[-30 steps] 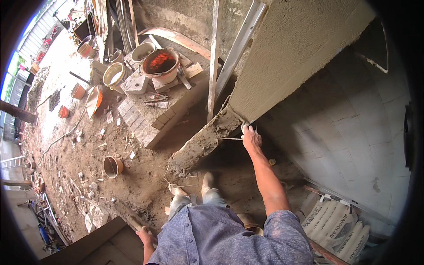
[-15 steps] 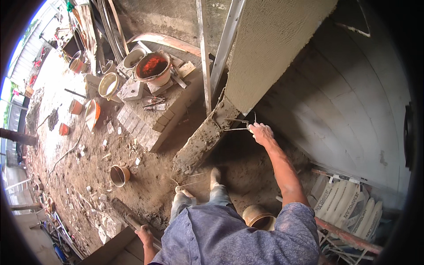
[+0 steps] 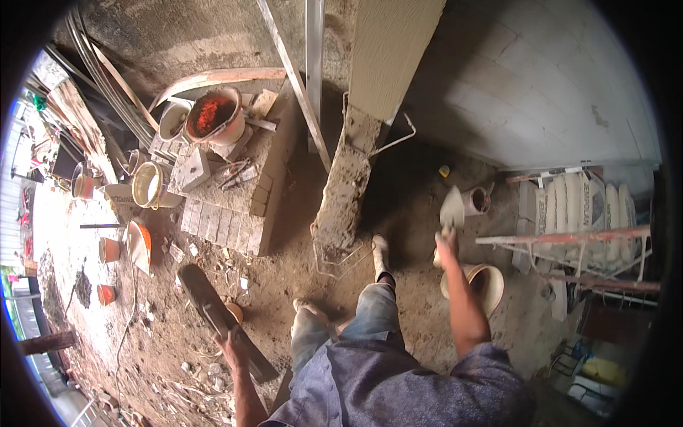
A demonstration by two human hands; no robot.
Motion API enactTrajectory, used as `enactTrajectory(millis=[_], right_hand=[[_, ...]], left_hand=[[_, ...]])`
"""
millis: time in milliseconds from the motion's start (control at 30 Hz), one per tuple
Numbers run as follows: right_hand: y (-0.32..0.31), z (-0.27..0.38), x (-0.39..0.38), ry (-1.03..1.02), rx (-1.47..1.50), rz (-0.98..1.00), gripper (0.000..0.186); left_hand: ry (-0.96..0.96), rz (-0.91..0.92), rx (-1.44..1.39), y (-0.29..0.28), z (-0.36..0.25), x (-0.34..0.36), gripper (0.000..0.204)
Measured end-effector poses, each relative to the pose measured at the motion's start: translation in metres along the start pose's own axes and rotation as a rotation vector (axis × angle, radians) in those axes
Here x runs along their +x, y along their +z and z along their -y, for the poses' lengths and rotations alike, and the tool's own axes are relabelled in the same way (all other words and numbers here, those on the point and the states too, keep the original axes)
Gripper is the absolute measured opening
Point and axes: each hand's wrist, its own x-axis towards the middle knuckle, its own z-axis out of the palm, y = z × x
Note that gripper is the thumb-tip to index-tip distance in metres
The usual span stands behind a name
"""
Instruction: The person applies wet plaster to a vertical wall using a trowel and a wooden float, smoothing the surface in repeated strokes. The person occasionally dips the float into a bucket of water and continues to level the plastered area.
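Observation:
My right hand [image 3: 447,249] grips a trowel [image 3: 452,208] by its handle, blade pointing forward, above a beige bucket [image 3: 494,288] lying near my right foot. My left hand [image 3: 232,343] holds a long dark wooden float [image 3: 196,285] at the lower left. Ahead stands a column with a smooth plastered upper part [image 3: 388,50] and a rough, mortar-crusted lower part [image 3: 341,199]. A bent metal rod [image 3: 400,140] juts from the column's right side. Thin metal loops [image 3: 334,272] lie around its foot. A small pot [image 3: 475,202] rests beside the trowel blade.
A block platform [image 3: 228,224] at left carries a bucket of red material [image 3: 210,117] and tools. More buckets [image 3: 108,250], rubble and a cable lie on the dirt floor. Long poles [image 3: 299,99] lean on the wall. Stacked sacks [image 3: 583,206] and a rusty frame [image 3: 562,238] occupy the right.
My right hand has left the column and rod and now shows a trowel, lower and rightward. My left hand has raised the float into fuller view. My view has turned rightward.

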Motion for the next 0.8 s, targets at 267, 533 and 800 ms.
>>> enactTrajectory(millis=[267,533,800], right_hand=[[0.042,-0.259,-0.265,0.801,0.081,0.147,0.041],[0.081,-0.189,-0.307,-0.142,-0.57,-0.175,0.052],[0.101,0.064,-0.478,-0.308,0.79,0.208,0.064]], left_hand=[[0.4,-0.062,-0.002,-0.066,-0.053,0.073,0.029],[0.927,-0.029,-0.037,-0.07,-0.177,0.089,0.026],[1.225,0.638,-0.08,-0.01,-0.261,-0.01,0.029]])
